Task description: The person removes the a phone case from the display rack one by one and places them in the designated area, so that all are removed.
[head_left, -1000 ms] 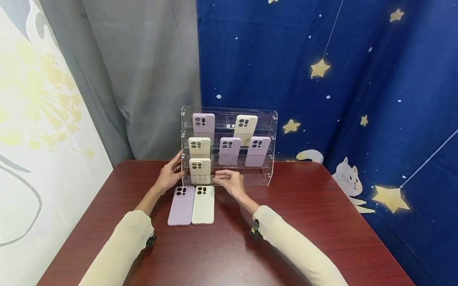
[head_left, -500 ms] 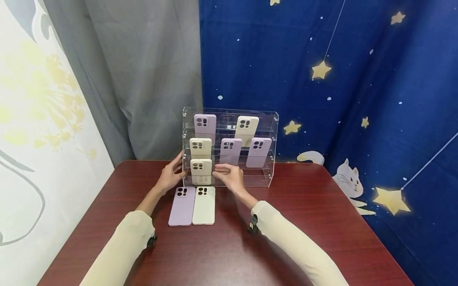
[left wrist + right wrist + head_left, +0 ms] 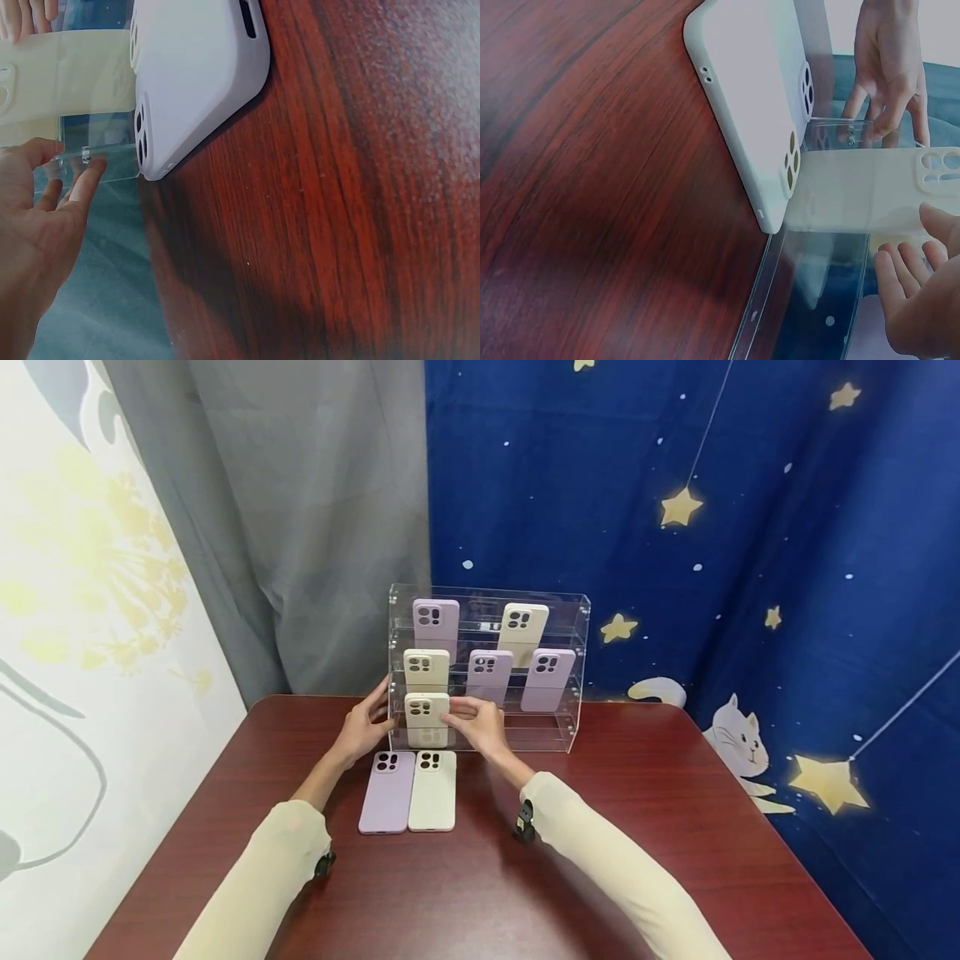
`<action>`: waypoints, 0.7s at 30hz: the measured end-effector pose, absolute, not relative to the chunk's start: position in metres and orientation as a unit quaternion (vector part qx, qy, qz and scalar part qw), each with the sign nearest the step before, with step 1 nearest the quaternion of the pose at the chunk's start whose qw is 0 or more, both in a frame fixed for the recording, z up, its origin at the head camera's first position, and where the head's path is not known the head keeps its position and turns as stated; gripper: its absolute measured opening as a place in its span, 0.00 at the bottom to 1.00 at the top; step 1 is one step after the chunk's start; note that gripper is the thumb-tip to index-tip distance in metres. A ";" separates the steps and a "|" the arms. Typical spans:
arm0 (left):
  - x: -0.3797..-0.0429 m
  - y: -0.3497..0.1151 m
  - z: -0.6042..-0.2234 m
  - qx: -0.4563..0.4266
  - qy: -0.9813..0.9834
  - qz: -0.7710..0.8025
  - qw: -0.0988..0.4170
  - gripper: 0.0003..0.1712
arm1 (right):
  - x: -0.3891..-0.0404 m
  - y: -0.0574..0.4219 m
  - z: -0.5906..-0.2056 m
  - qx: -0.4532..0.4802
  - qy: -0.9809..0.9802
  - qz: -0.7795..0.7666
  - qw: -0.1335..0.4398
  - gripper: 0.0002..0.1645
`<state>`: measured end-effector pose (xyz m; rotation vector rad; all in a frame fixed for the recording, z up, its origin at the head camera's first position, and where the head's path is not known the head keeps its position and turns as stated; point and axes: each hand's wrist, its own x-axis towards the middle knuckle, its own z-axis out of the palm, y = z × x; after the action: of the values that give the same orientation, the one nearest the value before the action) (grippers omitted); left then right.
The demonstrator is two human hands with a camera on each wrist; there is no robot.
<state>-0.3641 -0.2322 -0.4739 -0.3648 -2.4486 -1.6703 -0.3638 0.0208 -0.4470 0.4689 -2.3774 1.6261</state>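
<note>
A clear acrylic display rack (image 3: 532, 739) holds cream and lilac phone cases on its tiers. My left hand (image 3: 363, 727) grips the rack's left side panel, thumb in front and fingers reaching behind; the left wrist view shows those fingers (image 3: 88, 180) around the clear edge. At the bottom tier, a cream phone case (image 3: 427, 710) stands upright at the left end. My right hand (image 3: 483, 727) is at that case's right edge, thumb overlapping it and the other fingers extended beside it. In the right wrist view the thumb (image 3: 934, 217) lies right at the case's edge.
A lilac phone case (image 3: 386, 793) and a cream phone case (image 3: 432, 793) lie side by side on the dark red wooden table (image 3: 600, 860), just before the rack. Behind hang a grey curtain (image 3: 322, 527) and a blue star-patterned curtain (image 3: 615, 485).
My right hand has moved slightly up and left, its thumb now overlapping the bottom cream case's right edge. The left hand stays on the rack's side. The head view has shifted a little.
</note>
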 end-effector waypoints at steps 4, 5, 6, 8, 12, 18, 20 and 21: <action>-0.361 -0.231 -0.471 -0.118 -0.818 -0.558 0.072 0.54 | -0.364 0.015 -0.447 0.165 -0.815 0.545 0.113 0.22; -0.361 -0.231 -0.470 -0.118 -0.818 -0.559 0.071 0.54 | -0.364 0.014 -0.447 0.164 -0.814 0.545 0.112 0.21; -0.361 -0.231 -0.470 -0.118 -0.817 -0.561 0.069 0.54 | -0.364 0.013 -0.447 0.163 -0.814 0.547 0.111 0.21; -0.362 -0.230 -0.470 -0.119 -0.813 -0.567 0.066 0.53 | -0.364 0.012 -0.446 0.161 -0.812 0.550 0.110 0.20; -0.365 -0.230 -0.472 -0.118 -0.808 -0.574 0.065 0.52 | -0.365 0.012 -0.445 0.160 -0.813 0.549 0.108 0.20; -0.363 -0.230 -0.473 -0.116 -0.817 -0.560 0.072 0.54 | -0.365 0.014 -0.446 0.158 -0.820 0.540 0.108 0.20; -0.362 -0.230 -0.473 -0.113 -0.818 -0.560 0.070 0.54 | -0.365 0.015 -0.446 0.161 -0.820 0.538 0.110 0.20; -0.362 -0.231 -0.473 -0.111 -0.818 -0.561 0.069 0.55 | -0.365 0.015 -0.446 0.161 -0.821 0.537 0.110 0.20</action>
<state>-0.3618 -0.2308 -0.4727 -0.3335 -2.4624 -1.6879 -0.3651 0.0152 -0.4458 0.4742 -2.4118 1.5779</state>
